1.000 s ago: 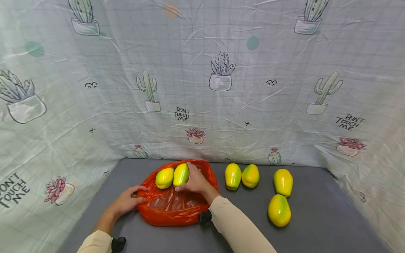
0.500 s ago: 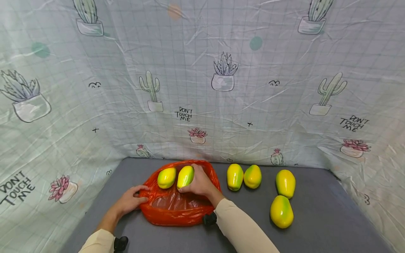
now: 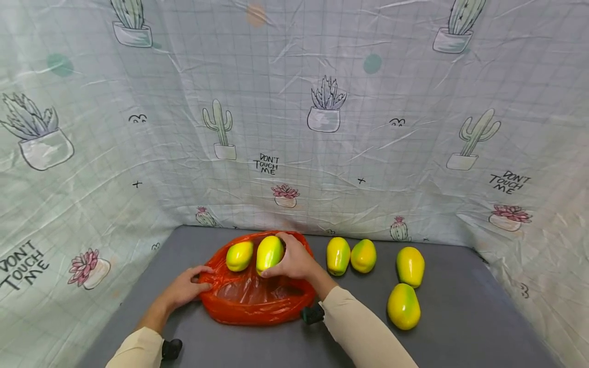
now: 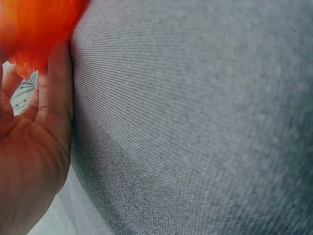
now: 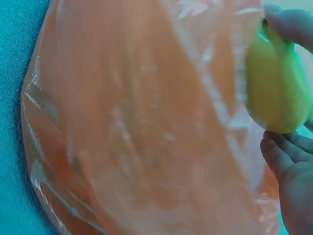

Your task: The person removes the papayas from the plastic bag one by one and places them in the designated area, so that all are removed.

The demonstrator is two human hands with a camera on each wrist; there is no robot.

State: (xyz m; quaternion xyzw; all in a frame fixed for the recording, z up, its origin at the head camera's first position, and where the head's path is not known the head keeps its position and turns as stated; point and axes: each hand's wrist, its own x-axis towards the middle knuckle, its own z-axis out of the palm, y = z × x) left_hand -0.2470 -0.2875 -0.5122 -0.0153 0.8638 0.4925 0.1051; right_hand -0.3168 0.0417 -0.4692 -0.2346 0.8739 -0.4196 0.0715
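In the head view an opened red plastic bag (image 3: 248, 314) lies on the grey table with its rim rolled outward. My right hand (image 3: 296, 258) grips a yellow-green papaya (image 3: 269, 254) over the bag's opening, thumb at its near end and fingers at the far end. The right wrist view shows this papaya (image 5: 276, 81) between thumb and fingers, beside the see-through bag wall (image 5: 146, 122). Another papaya (image 3: 239, 256) rests in the bag, to the left. My left hand (image 3: 184, 289) holds the bag's left rim; in the left wrist view red plastic (image 4: 36, 29) covers its fingertips.
Right of the bag, two papayas (image 3: 338, 256) (image 3: 363, 256) lie side by side. Farther right are two more, a back papaya (image 3: 410, 267) and a front papaya (image 3: 403, 306). A cactus-print cloth (image 3: 294, 153) rises behind and beside the grey table (image 3: 460, 306).
My right hand has moved slightly right with the papaya, widening the gap to the papaya in the bag. My left hand stays at the bag's left rim. The head view has shifted a little.
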